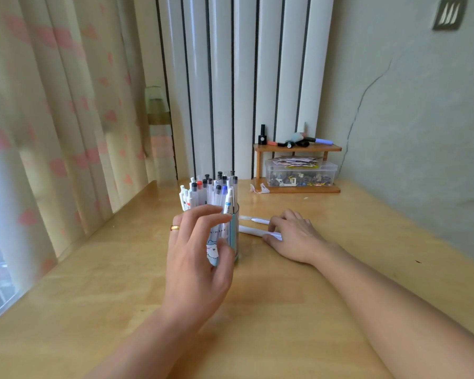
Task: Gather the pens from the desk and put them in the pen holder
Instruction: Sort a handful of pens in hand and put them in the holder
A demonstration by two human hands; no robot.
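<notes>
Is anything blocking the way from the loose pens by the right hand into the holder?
No separate obstacle shows. The pens lie beside the holder, but it is crowded with upright pens, and the left hand is held in front of it.

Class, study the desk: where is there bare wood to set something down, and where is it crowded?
Bare wood: the near desk between the two forearms, and the left strip along the curtain. Crowded: the middle, where the left hand is at the full pen holder and the right hand rests on loose pens; also the far corner's small shelf.
</notes>
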